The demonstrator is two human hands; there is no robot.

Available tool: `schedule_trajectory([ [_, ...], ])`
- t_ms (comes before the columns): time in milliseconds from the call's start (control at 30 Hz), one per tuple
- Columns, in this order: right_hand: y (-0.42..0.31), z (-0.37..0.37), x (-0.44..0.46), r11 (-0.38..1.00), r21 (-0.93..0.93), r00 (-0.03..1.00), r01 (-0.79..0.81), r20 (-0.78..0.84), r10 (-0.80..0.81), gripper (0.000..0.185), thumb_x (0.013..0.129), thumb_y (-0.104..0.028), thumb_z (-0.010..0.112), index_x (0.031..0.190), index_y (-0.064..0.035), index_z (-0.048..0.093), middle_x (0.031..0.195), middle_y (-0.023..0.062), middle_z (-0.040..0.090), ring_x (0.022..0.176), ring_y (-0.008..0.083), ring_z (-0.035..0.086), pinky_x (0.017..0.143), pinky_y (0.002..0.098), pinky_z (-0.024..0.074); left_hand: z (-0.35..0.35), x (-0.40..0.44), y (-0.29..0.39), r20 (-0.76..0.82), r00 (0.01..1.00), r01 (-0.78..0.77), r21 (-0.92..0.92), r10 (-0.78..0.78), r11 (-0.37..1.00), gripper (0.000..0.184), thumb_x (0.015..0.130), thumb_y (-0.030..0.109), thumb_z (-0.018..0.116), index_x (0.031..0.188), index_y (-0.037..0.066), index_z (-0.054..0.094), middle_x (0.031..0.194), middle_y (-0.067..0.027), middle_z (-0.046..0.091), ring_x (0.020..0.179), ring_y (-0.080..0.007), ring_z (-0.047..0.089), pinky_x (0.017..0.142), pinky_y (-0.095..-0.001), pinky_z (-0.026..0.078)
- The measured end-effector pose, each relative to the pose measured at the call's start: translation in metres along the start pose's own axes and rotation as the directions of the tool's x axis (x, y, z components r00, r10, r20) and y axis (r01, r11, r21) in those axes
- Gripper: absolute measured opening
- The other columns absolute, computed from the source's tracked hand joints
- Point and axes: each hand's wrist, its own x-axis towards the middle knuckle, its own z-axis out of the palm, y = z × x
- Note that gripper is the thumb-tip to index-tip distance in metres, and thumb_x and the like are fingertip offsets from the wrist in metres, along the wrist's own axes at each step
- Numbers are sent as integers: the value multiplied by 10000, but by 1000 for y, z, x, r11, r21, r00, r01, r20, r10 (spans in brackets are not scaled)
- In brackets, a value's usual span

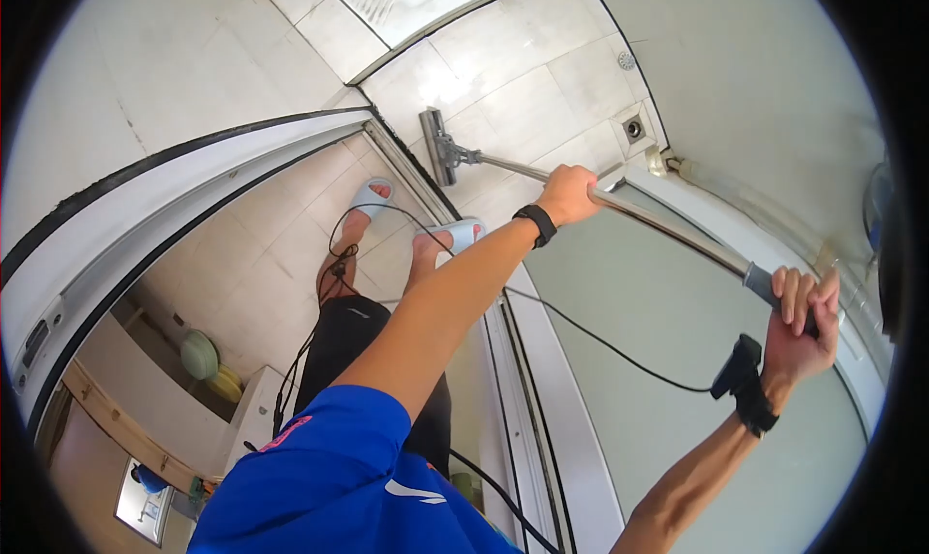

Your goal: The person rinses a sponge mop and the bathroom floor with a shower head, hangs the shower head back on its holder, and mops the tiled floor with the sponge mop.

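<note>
My left hand (567, 195), with a black band at its wrist, is wrapped round the middle of a metal mop pole (668, 233). Farther right, my right hand (799, 320) grips the grey handle end of the same pole; a black device is strapped to that wrist. The pole slants down to a grey mop head (438, 148), which rests on the pale tiled floor (513, 99) just beyond the door sill.
A frosted door panel (619, 312) stands under the pole. A floor drain (634, 128) lies near the wall. Feet in light blue slippers (373, 198) are beside the sill (411, 167). Black cables (610, 346) hang across the view. Green basins (199, 354) sit at lower left.
</note>
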Motion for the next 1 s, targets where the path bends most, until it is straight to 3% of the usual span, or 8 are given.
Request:
schedule_trajectory([
  [167, -34, 12, -20, 963, -246, 994, 107, -4, -112, 201, 797, -194, 572, 784, -92, 398, 499, -11, 345, 526, 117, 342, 688, 338, 306, 55, 32, 24, -125, 918, -386, -61, 377, 920, 162, 601, 163, 683, 633, 37, 587, 668, -196, 601, 663, -410, 579, 584, -436, 475],
  [300, -4, 62, -45, 898, -393, 979, 197, 38, -198, 220, 781, -176, 598, 784, -70, 405, 529, 27, 397, 518, 139, 346, 622, 356, 321, 88, 57, 27, -49, 908, -414, -261, 416, 872, 185, 598, 164, 707, 612, 39, 572, 665, -189, 595, 642, -392, 570, 573, -423, 460],
  [500, -35, 77, -97, 856, -457, 956, 241, -40, -290, 288, 842, -256, 630, 742, -88, 419, 544, 17, 405, 500, 147, 344, 609, 351, 327, 73, 41, 83, 114, 809, -556, -173, 577, 813, 177, 593, 119, 667, 568, 30, 515, 582, -219, 516, 586, -407, 520, 531, -450, 420],
  [667, -74, 51, -115, 917, -125, 866, 379, -302, -399, 161, 863, -196, 493, 792, -114, 375, 508, -24, 305, 517, 96, 300, 690, 298, 293, 3, 19, 119, 491, 767, -492, 39, 412, 869, 143, 578, 111, 630, 568, 0, 540, 598, -247, 540, 615, -444, 550, 572, -492, 454],
  [733, -64, 41, -102, 915, -123, 855, 385, -326, -404, 159, 911, -163, 470, 789, -117, 379, 527, -24, 315, 534, 98, 304, 696, 296, 298, -6, 28, 91, 474, 764, -552, 129, 437, 824, 168, 561, 157, 659, 615, 6, 609, 624, -225, 590, 664, -424, 602, 612, -473, 495],
  [867, -3, 13, -67, 936, 195, 842, 294, -517, -157, 238, 950, -169, 455, 721, -126, 402, 518, -12, 295, 558, 152, 367, 725, 367, 354, -44, 34, 30, 374, 895, -362, 294, 242, 885, 265, 573, 248, 728, 704, 34, 644, 727, -202, 632, 734, -384, 625, 659, -435, 511],
  [933, 40, 29, -37, 945, 215, 660, 245, -751, 0, 291, 946, -187, 450, 675, -127, 363, 509, -6, 294, 564, 152, 343, 722, 388, 364, -54, 41, -24, 240, 880, -459, 201, 410, 866, 290, 587, 268, 756, 725, 42, 638, 744, -188, 636, 730, -370, 626, 647, -421, 500],
  [1000, 91, 3, -29, 923, 356, 834, 146, -547, 78, 330, 937, -168, 447, 628, -128, 336, 504, 1, 286, 550, 159, 325, 734, 395, 374, -61, 51, -49, 299, 934, -279, 266, 196, 923, 271, 632, 260, 742, 701, 38, 602, 716, -177, 622, 694, -361, 608, 607, -410, 471],
])
